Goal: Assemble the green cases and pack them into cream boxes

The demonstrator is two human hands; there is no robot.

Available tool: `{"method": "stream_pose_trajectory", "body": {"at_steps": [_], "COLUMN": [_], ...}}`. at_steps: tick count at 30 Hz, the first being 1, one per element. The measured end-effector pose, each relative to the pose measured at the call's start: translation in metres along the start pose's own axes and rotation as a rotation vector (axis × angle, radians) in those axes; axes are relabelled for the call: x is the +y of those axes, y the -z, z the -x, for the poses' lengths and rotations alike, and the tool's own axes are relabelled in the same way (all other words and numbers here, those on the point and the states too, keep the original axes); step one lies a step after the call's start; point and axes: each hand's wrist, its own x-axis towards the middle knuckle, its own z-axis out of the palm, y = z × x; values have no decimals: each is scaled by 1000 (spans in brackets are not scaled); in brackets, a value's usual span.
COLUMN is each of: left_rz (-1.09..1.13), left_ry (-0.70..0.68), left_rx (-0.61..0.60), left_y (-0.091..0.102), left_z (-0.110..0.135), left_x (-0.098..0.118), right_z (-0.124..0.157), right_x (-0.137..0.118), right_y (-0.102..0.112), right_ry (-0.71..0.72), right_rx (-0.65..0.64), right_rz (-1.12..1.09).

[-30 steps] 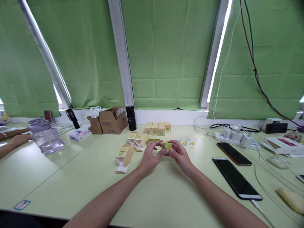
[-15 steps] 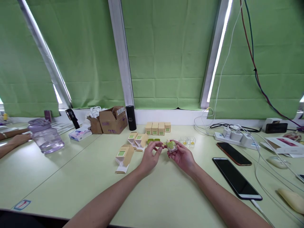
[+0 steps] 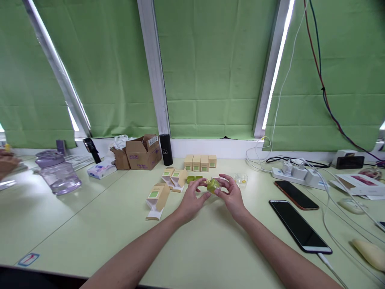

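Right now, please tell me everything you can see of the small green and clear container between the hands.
The small container shows a green face and clear, plastic-looking sides. A pale yellow piece, too small to identify, shows at its left end. It is tilted, held above the table between the left hand and the right hand. The right one touches it; whether the left does is unclear.
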Motion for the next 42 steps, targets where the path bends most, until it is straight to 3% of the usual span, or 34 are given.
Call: {"method": "stream_pose_trajectory", "body": {"at_steps": [5,11,18,28,36,42], "left_rz": [-8,24,-23,-151,-234,-316], "left_ry": [39,-32,-48,-9,-62,-123], "left_rx": [-7,11,47,41,14,-28], "left_y": [-1,1,2,1,0,1], "left_z": [0,1,1,0,-1,1], "left_x": [0,1,5,-11,-23,-21], "right_z": [10,16,14,2,1,-1], "right_x": [-7,-8,-8,4,12,16], "right_y": [-8,-12,-10,3,6,9], "right_ry": [153,280,226,145,128,104], "right_rx": [-52,-119,-118,59,55,62], "right_rz": [200,353,327,409,424,462]}}
